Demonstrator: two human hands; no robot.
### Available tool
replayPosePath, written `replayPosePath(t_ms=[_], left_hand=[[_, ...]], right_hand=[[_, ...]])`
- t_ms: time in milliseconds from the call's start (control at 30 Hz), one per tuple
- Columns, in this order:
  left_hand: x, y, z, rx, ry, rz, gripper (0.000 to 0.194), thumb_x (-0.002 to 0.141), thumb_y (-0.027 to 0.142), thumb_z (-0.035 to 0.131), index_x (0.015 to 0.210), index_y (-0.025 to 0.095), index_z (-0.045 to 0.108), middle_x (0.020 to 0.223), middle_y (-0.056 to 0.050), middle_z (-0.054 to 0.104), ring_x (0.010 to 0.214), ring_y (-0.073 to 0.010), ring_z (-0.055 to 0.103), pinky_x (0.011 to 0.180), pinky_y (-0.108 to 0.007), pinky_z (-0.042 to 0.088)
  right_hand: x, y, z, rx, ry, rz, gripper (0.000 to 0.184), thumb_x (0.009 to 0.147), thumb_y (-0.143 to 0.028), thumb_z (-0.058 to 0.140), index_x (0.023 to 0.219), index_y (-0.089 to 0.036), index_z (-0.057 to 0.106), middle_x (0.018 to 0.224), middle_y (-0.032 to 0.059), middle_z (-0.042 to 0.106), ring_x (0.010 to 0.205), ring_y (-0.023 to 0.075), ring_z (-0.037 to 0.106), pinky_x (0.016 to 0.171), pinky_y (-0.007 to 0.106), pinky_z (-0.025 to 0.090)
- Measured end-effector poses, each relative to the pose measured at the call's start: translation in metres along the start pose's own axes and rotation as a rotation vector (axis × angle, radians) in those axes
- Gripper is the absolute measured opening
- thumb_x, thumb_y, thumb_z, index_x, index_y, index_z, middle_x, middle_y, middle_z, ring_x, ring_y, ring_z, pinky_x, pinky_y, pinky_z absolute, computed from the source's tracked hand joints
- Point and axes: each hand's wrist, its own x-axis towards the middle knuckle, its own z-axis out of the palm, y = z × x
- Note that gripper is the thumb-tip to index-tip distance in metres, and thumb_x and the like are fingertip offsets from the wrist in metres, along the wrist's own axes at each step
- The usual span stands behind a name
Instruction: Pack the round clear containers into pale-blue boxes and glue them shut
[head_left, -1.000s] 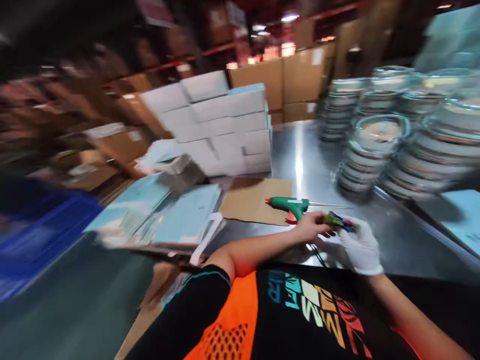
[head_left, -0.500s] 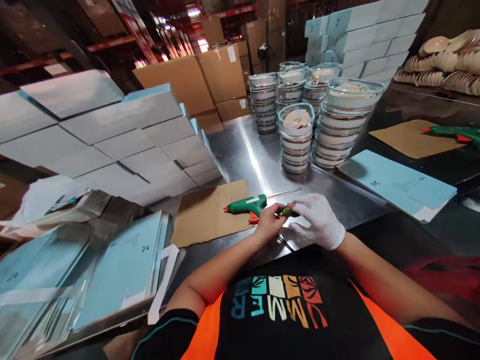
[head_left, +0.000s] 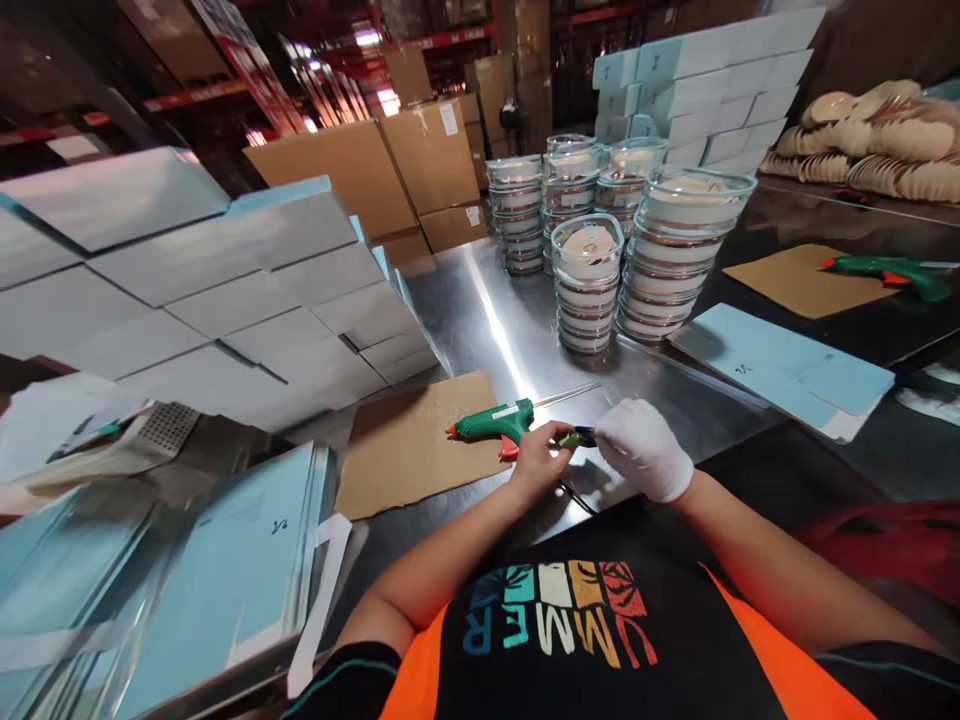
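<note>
I judge close handling underway: left hand (head_left: 540, 462) pinches a small green item (head_left: 574, 438); whether right hand (head_left: 646, 450) grips, I cannot tell; next calls for steadiness.

"What stands at the back?"

"Dim, red-beamed metal racking (head_left: 196, 95), with large brown cardboard cartons (head_left: 433, 160) in front of it."

"And the light?"

"Bright whitish lamps (head_left: 367, 38) glow high up, and a long white reflection (head_left: 493, 320) runs along the shiny grey metal bench (head_left: 448, 290)."
</note>
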Motion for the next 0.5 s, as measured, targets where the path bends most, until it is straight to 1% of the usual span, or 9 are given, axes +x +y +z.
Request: replayPosePath(t_ms=[100,200,300,400,467,500], left_hand=[[-0.003,0.000,0.000,0.027,-0.006,0.047,0.020,0.080,0.007,0.069,0.096,0.018,0.076,0.092,-0.005,0.079,0.083,-0.0200,0.072,0.078,-0.031,0.061],[-0.005,-0.005,0.000,0.054,0.000,0.102,0.021,0.080,0.007,0.064,0.095,0.017,0.075,0.090,-0.006,0.079,0.080,-0.0203,0.072,0.074,-0.031,0.059],[-0.005,-0.015,-0.001,0.083,0.007,0.139,0.026,0.079,0.005,0.060,0.095,0.017,0.076,0.090,-0.006,0.079,0.081,-0.0214,0.072,0.075,-0.032,0.057],[-0.006,-0.023,-0.003,0.107,-0.015,0.160,0.032,0.074,0.002,0.059,0.095,0.018,0.076,0.090,-0.006,0.079,0.083,-0.0226,0.072,0.077,-0.034,0.057],[-0.006,-0.027,-0.003,0.113,-0.038,0.167,0.034,0.074,0.001,0.058,0.096,0.018,0.077,0.092,-0.006,0.079,0.086,-0.0237,0.073,0.079,-0.035,0.058],[-0.006,-0.028,-0.004,0.114,-0.050,0.169,0.035,0.075,0.001,0.057,0.098,0.018,0.077,0.094,-0.007,0.080,0.088,-0.0243,0.073,0.081,-0.036,0.058]], right_hand=[[0.001,-0.005,0.000,-0.029,0.004,-0.091,0.026,0.097,-0.012,0.057,0.077,-0.021,0.071,0.064,0.0035,0.060,0.065,0.0198,0.046,0.065,0.037,0.020],[0.001,-0.007,0.006,-0.063,-0.067,-0.073,0.019,0.096,-0.014,0.063,0.080,-0.021,0.073,0.066,0.0033,0.062,0.065,0.0197,0.048,0.064,0.035,0.021],[0.001,-0.009,0.013,-0.094,-0.200,0.038,0.014,0.092,-0.012,0.068,0.082,-0.020,0.074,0.071,0.0048,0.067,0.068,0.0204,0.052,0.064,0.035,0.023],[0.002,-0.012,0.017,-0.053,-0.319,0.145,0.011,0.087,-0.011,0.072,0.081,-0.019,0.075,0.077,0.0067,0.071,0.073,0.0212,0.056,0.065,0.034,0.028],[0.001,-0.012,0.018,0.020,-0.358,0.225,0.008,0.085,-0.014,0.074,0.079,-0.019,0.076,0.080,0.0073,0.073,0.075,0.0214,0.058,0.067,0.033,0.032],[0.001,-0.012,0.019,0.072,-0.358,0.282,0.007,0.084,-0.016,0.074,0.078,-0.019,0.075,0.079,0.0074,0.072,0.075,0.0213,0.058,0.067,0.033,0.034]])
